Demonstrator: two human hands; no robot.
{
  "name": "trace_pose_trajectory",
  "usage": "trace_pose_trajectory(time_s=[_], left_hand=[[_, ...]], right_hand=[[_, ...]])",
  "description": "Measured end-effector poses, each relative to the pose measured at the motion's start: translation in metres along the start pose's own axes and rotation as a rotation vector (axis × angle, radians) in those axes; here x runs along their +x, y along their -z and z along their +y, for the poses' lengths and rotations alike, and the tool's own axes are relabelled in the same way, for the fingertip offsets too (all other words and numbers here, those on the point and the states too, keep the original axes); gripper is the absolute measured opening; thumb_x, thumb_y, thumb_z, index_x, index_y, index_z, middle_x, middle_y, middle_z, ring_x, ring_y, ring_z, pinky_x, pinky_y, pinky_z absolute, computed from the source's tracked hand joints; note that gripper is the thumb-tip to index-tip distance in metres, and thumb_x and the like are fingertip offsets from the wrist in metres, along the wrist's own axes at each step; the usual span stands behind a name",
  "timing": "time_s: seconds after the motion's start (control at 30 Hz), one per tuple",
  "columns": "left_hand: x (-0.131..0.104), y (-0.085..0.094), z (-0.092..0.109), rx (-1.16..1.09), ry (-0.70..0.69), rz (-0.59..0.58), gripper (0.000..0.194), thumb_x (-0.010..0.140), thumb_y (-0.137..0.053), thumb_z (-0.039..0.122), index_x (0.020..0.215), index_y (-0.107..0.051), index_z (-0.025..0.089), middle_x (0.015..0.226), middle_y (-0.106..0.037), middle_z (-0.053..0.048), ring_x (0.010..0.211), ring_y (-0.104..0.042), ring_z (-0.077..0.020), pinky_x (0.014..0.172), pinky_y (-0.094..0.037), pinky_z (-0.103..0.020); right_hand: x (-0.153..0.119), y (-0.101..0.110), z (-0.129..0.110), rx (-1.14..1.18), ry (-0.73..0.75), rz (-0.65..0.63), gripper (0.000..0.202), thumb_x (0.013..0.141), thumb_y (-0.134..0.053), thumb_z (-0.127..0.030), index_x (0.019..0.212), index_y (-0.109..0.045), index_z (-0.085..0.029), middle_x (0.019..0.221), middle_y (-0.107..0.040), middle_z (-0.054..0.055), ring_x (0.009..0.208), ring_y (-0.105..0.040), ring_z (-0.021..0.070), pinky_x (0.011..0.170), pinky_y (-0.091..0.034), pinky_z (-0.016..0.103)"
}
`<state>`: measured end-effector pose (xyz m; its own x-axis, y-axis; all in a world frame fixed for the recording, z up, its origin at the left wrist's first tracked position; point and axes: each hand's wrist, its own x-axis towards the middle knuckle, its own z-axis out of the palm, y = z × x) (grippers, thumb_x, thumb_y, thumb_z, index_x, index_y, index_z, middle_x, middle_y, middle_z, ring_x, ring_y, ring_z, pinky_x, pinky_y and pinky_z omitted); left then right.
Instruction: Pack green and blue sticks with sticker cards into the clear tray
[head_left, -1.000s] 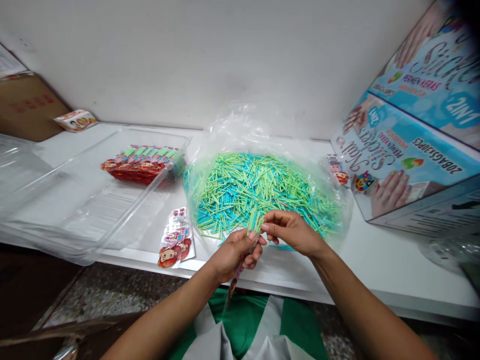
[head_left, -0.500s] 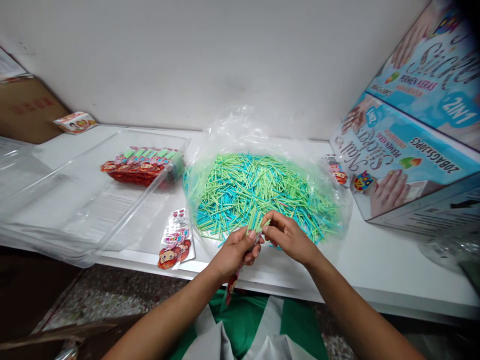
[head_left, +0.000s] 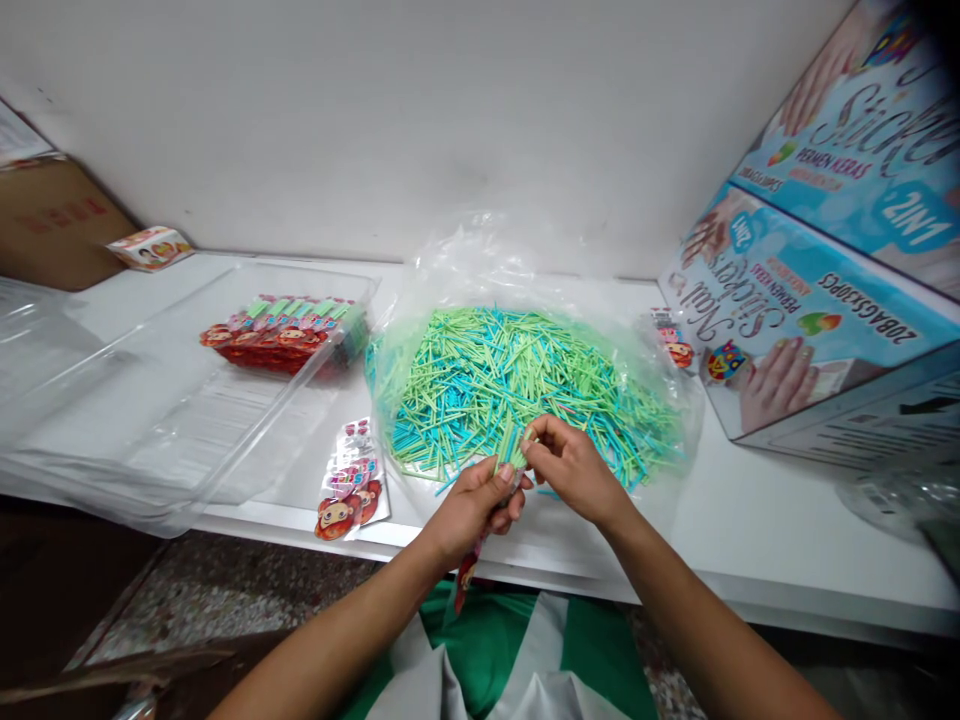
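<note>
My left hand (head_left: 474, 508) is closed around a small packet (head_left: 466, 576) with a red-haired cartoon character, whose lower end hangs below the fingers. Green and blue sticks (head_left: 508, 442) stand up out of the packet's top. Fingers pinched, my right hand (head_left: 576, 472) is at that same end, on a light green stick (head_left: 528, 436). Just beyond both hands lies a large heap of green and blue sticks (head_left: 517, 365) on an opened clear plastic bag (head_left: 472, 255). Flat packets (head_left: 351, 490) of the same print lie left of my left hand.
On the left, a clear plastic tray (head_left: 241, 462) holds a stack of filled packets (head_left: 281, 335). A cardboard box (head_left: 60, 220) and a small printed carton (head_left: 150, 247) stand behind it. Large blue printed boxes (head_left: 817, 320) stand at right, with another packet (head_left: 675, 343) beside them.
My right hand has moved slightly left, bringing the pinched stick in against the bunch at the packet's top. My left hand has stayed almost still.
</note>
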<state>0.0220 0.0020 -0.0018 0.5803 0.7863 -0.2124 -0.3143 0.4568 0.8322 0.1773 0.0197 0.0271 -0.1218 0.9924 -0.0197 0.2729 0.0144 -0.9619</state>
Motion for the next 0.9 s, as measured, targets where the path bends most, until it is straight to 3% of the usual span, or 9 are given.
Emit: trace_pose_trajectory(time_s=[0.13,0.23,0.4,0.63,0.77,0.9], left_hand=[[0.0,-0.001,-0.001,-0.037,0.008,-0.008,0.03,0.09,-0.047,0.04,0.092,-0.056,0.011,0.062,-0.051,0.001,0.043,-0.033,-0.0034,0.044,-0.021,-0.02],[0.001,0.0,0.0,-0.066,0.011,-0.021,0.03,0.09,-0.047,0.04,0.092,-0.056,0.011,0.061,-0.051,0.001,0.043,-0.032,-0.0033,0.044,-0.022,-0.02],[0.0,0.002,0.001,-0.066,0.034,-0.021,0.03,0.088,-0.05,0.041,0.091,-0.057,0.011,0.061,-0.051,0.001,0.042,-0.033,-0.0033,0.044,-0.023,-0.02],[-0.002,0.002,0.002,-0.079,0.041,-0.025,0.034,0.087,-0.051,0.044,0.092,-0.057,0.011,0.061,-0.052,0.0,0.041,-0.033,-0.0034,0.045,-0.024,-0.02],[-0.001,0.003,0.001,-0.069,0.057,-0.017,0.036,0.085,-0.052,0.046,0.091,-0.058,0.012,0.06,-0.053,0.0,0.041,-0.033,-0.0037,0.045,-0.023,-0.02],[-0.001,0.003,0.001,-0.06,0.063,-0.038,0.038,0.084,-0.053,0.048,0.09,-0.059,0.011,0.059,-0.053,0.0,0.041,-0.032,-0.0035,0.045,-0.023,-0.02]], right_hand=[[-0.002,-0.003,0.0,0.194,-0.015,0.014,0.016,0.077,-0.049,-0.016,0.092,-0.046,-0.022,0.074,-0.054,-0.005,0.054,-0.052,0.0095,0.055,-0.044,0.026],[-0.003,-0.002,-0.004,0.148,0.002,-0.006,0.02,0.081,-0.048,-0.019,0.101,-0.051,-0.02,0.078,-0.054,-0.003,0.061,-0.052,0.0107,0.06,-0.044,0.026],[-0.003,0.002,-0.007,0.041,0.052,-0.053,0.016,0.087,-0.05,-0.032,0.09,-0.058,-0.018,0.074,-0.053,-0.001,0.068,-0.05,0.0126,0.064,-0.042,0.027],[-0.003,-0.001,-0.006,0.024,0.069,0.041,0.021,0.088,-0.049,-0.035,0.077,-0.055,-0.019,0.068,-0.05,-0.002,0.062,-0.05,0.0116,0.06,-0.042,0.025],[-0.005,-0.003,-0.009,0.029,0.019,0.092,0.014,0.085,-0.049,-0.029,0.09,-0.057,-0.018,0.078,-0.059,0.001,0.068,-0.056,0.0136,0.063,-0.046,0.026],[-0.006,-0.004,-0.011,0.035,0.003,0.01,0.024,0.085,-0.051,-0.032,0.103,-0.059,-0.018,0.08,-0.061,0.002,0.063,-0.054,0.0127,0.058,-0.045,0.026]])
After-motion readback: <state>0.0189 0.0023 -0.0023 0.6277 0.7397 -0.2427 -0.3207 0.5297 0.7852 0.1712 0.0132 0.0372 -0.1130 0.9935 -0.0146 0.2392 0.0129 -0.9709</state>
